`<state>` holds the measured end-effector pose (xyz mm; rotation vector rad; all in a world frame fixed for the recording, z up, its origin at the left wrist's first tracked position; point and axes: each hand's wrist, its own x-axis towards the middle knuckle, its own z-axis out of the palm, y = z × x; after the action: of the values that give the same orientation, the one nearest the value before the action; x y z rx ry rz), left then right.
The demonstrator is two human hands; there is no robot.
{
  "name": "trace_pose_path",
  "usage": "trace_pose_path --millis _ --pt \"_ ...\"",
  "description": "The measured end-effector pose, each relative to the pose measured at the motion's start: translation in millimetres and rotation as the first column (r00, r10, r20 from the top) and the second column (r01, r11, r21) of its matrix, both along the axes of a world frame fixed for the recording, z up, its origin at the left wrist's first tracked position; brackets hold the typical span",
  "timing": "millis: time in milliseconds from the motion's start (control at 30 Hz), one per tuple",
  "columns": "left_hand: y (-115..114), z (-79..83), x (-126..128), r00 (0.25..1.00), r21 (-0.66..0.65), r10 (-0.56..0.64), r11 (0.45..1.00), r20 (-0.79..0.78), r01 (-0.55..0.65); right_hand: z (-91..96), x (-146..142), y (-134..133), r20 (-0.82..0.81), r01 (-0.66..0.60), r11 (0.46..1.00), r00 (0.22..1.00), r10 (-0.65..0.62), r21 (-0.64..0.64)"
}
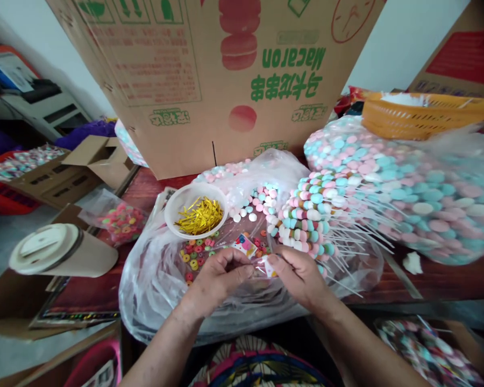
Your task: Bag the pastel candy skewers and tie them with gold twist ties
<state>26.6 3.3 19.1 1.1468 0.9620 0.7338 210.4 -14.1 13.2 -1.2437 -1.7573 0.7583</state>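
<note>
My left hand [221, 277] and my right hand [300, 274] meet over a big clear plastic bag [153, 290] on the table. Both pinch a small clear wrapper [262, 264] with a printed colourful card; what is inside it I cannot make out. Just beyond my fingers lie loose ring-shaped candies [196, 252] in red, green and yellow. A white bowl [173, 207] of gold twist ties [199, 216] stands behind my left hand. A pile of candy skewers [310, 215] with pastel discs on white sticks lies behind my right hand.
A large Macaron cardboard box [210, 80] stands at the back. A bulging bag of pastel candy skewers [419, 188] fills the right, an orange basket [419, 115] behind it. A lidded paper cup [60, 250] lies at left, near a small bag of ring candies [121, 220].
</note>
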Motion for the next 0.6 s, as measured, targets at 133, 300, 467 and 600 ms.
trace_pose_path --millis 133,300,467,600 --pt "4.7 -3.1 -6.9 1.000 -0.069 -0.012 0.998 -0.021 0.011 3.2 5.2 2.3 0.003 -0.043 0.999 0.999 0.043 -0.029" --pt "5.2 -7.6 -2.7 0.992 0.158 0.104 0.983 -0.072 -0.092 -2.5 0.9 2.4 0.038 -0.002 0.999 0.999 0.001 0.041" --pt "0.8 -18.6 1.7 0.999 0.065 0.041 0.997 -0.003 -0.040 -15.5 -7.0 4.0 0.079 0.143 0.989 0.986 -0.146 0.047" --pt "1.2 -22.0 -5.6 0.989 0.227 0.120 0.969 -0.083 -0.098 1.9 32.2 24.1 0.263 0.237 0.965 0.929 -0.259 0.112"
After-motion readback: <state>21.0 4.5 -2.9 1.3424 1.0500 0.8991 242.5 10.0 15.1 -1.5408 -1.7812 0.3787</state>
